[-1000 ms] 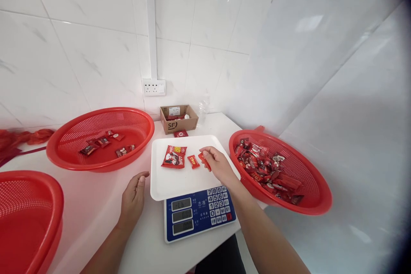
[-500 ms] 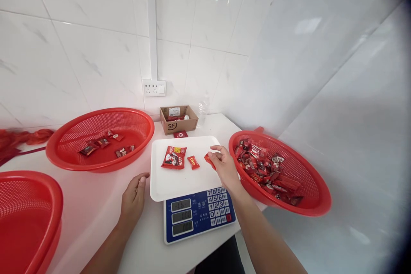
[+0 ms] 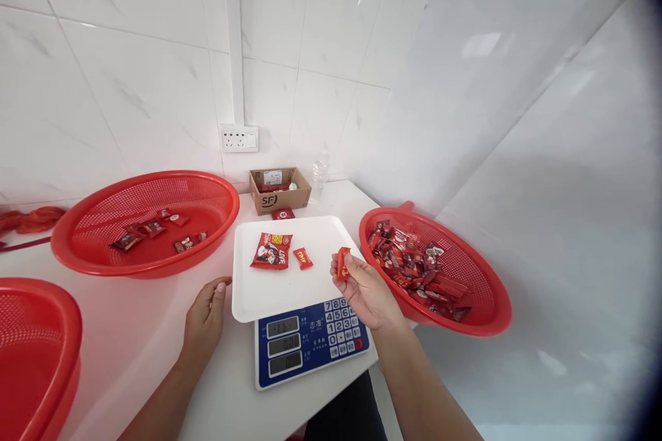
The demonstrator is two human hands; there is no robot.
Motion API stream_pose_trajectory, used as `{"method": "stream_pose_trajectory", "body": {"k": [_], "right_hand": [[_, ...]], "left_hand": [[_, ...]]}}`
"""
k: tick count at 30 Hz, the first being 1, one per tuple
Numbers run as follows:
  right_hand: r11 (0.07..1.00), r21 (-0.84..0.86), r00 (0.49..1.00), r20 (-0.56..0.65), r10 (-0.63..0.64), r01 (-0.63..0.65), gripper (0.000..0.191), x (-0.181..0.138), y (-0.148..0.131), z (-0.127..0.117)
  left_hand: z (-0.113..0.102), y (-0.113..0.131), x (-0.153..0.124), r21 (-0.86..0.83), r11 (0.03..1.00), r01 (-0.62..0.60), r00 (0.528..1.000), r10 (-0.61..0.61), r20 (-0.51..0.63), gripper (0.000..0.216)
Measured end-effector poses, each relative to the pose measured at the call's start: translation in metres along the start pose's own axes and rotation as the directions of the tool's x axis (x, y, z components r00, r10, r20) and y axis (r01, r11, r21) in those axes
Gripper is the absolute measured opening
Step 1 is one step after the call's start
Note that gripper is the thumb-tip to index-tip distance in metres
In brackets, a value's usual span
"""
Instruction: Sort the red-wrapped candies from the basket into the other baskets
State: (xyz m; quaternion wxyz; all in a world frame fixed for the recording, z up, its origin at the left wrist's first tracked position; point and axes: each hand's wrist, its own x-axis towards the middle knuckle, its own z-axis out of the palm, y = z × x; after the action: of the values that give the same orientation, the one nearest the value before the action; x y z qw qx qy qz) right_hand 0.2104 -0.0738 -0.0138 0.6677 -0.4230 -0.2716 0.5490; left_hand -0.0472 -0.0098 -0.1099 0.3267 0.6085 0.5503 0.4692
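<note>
My right hand point(image 3: 368, 289) pinches a small red wrapped candy point(image 3: 343, 264) between thumb and fingers, over the right side of the white scale tray point(image 3: 279, 298). On that tray lie a larger red snack packet point(image 3: 272, 251) with a cartoon figure and, just right of it, another small red candy point(image 3: 303, 258). My left hand point(image 3: 205, 317) rests at the tray's left edge, holding nothing, its fingers loosely stretched out. Below the tray shows the blue panel point(image 3: 314, 341) of the digital scale, with its displays and keypad.
To the right, a red plastic basket point(image 3: 491, 282) holds many red-wrapped sweets. At back left another red basket point(image 3: 149, 265) has several packets, and a third red basket point(image 3: 67, 331) stands front left. A cardboard box point(image 3: 282, 201) and a clear bottle point(image 3: 321, 176) are near the wall.
My right hand has turned, lifting the small candy upright so its face shows. The view has shifted slightly to the right; my left hand stays beside the tray.
</note>
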Motion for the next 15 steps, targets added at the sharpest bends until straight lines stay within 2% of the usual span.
{"method": "stream_pose_trajectory", "body": {"k": [7, 15], "right_hand": [[0.986, 0.019, 0.985, 0.039, -0.168, 0.167, 0.024, -0.006, 0.002, 0.000], [0.977, 0.010, 0.974, 0.070, -0.214, 0.214, 0.028, -0.012, 0.004, 0.000]], "left_hand": [[-0.001, 0.001, 0.001, 0.040, 0.999, 0.007, 1.000, -0.007, -0.006, 0.046], [-0.005, 0.004, 0.004, 0.073, 0.997, -0.005, 0.997, 0.011, -0.081, 0.043]]}}
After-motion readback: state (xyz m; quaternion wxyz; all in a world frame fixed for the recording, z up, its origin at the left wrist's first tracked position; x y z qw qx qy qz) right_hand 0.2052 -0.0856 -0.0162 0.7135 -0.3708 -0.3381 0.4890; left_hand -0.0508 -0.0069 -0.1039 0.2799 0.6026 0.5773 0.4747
